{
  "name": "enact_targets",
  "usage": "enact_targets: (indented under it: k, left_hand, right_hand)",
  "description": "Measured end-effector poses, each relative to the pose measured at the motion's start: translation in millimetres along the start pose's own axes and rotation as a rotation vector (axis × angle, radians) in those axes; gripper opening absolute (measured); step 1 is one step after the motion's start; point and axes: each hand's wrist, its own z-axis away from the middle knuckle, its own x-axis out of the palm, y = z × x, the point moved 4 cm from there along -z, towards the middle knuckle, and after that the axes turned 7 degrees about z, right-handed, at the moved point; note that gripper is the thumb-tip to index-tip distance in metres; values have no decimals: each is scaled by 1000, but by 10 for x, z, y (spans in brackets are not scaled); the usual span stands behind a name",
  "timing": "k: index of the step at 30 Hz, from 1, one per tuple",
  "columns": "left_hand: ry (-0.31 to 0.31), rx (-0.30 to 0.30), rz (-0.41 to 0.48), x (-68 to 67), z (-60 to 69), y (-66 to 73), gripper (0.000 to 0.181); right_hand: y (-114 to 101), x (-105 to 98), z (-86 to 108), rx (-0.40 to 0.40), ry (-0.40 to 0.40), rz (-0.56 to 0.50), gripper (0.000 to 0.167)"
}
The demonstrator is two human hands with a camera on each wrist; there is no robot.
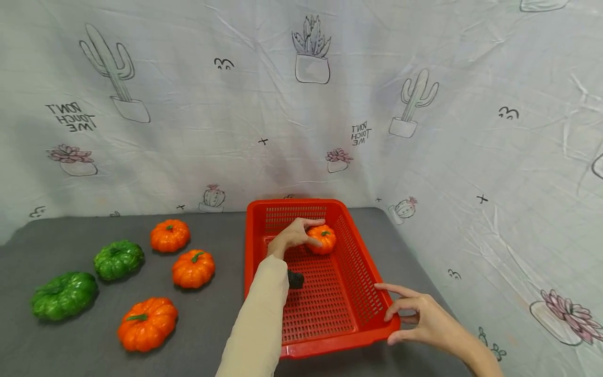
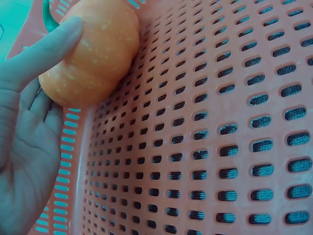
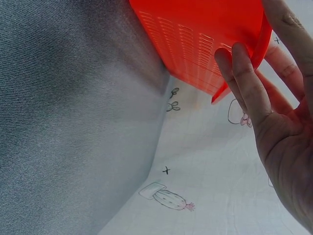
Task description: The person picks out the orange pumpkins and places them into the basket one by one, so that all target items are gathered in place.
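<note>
In the head view a small orange pumpkin [image 1: 325,242] is inside the red plastic basket [image 1: 325,346], near its far right side. My left hand [image 1: 292,235] holds this pumpkin, thumb on one side and fingers on the other; the left wrist view shows the thumb across the pumpkin [image 2: 100,58] beside its green stem. At the basket's near right corner, my right hand [image 1: 421,317] grips the rim, with fingers over the edge and the thumb lower down. The right wrist view has the right hand [image 3: 288,132] at the perforated basket wall [image 3: 190,44].
Left of the basket, three orange pumpkins [image 1: 193,269] and two green pumpkins [image 1: 119,259] lie apart on the grey tabletop [image 1: 212,324]. A white printed cloth [image 1: 188,104] hangs behind and along the right. A small black object [image 1: 296,280] shows beside the left sleeve.
</note>
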Motion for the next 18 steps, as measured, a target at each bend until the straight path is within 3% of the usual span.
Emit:
enact_targets:
  k: [6, 18]
  left_hand:
    - [13, -9, -49, -2, -16, 28, 66]
    - [45, -1, -33, -2, -5, 10, 64]
  right_hand:
    - [-5, -14, 2, -2, 5, 22, 23]
    - [-10, 4, 18, -22, 18, 51, 23]
